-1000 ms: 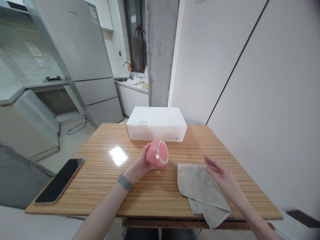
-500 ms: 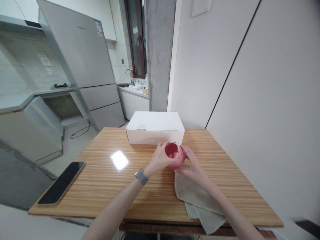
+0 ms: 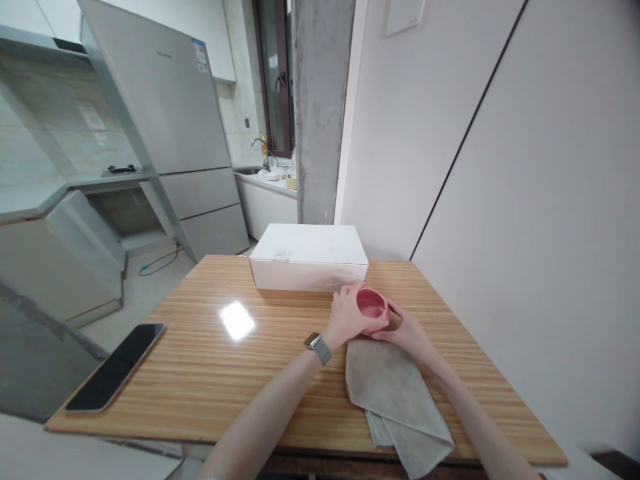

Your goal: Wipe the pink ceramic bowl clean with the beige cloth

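Observation:
A small pink cup [image 3: 371, 304] is held just beyond the cloth, its round opening tilted up toward me. My left hand [image 3: 349, 313] wraps its left side, fingers over the far rim and thumb along the near side. On the right, my right hand [image 3: 406, 331] pinches the cup's edge with fingertips, thumb below and a gap inside the curl. Part of the cup's wall is hidden behind the fingers. A folded grey-beige cloth [image 3: 395, 393] lies below the hands, its corner hanging past the table's front edge. My left wrist wears a watch [image 3: 319, 347].
Behind the hands, a white box [image 3: 310, 257] stands near the far edge of the wooden table [image 3: 200, 373]. A dark-screened phone [image 3: 116, 367] lies at the left edge. A white wall [image 3: 525, 220] runs along the right side; a fridge [image 3: 170, 113] stands at back left.
Both hands have shifted right with the cup, which now sits farther right. The cup's opening faces me at a slightly different angle. More of the cloth shows.

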`<state>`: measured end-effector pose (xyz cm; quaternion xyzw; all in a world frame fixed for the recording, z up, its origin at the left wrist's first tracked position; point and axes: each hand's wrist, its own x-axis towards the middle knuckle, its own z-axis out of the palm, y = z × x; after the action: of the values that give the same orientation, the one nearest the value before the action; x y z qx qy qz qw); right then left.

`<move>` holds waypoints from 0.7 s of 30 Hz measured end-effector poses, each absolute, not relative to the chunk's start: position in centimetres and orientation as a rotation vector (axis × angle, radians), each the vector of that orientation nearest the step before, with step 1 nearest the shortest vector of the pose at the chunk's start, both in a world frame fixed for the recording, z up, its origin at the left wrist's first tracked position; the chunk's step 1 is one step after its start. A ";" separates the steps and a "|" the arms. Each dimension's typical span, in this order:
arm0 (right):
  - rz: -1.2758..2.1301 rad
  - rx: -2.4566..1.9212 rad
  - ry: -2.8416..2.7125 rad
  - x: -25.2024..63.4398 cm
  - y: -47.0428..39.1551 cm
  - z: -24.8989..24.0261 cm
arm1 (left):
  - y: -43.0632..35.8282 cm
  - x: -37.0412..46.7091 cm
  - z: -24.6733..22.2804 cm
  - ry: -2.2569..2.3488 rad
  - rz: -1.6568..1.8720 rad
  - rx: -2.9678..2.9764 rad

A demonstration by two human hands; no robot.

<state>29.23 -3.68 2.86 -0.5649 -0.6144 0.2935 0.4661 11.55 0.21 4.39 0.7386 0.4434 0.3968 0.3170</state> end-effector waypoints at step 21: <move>1.058 -1.240 -1.442 31.4 -3.2 2.1 | 1.5 11.7 2.5 0.908 1.100 1.635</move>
<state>31.45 -3.23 2.10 -0.5046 -0.5869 0.4308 0.4640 11.71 1.46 2.49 0.6664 0.3700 0.4483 0.4669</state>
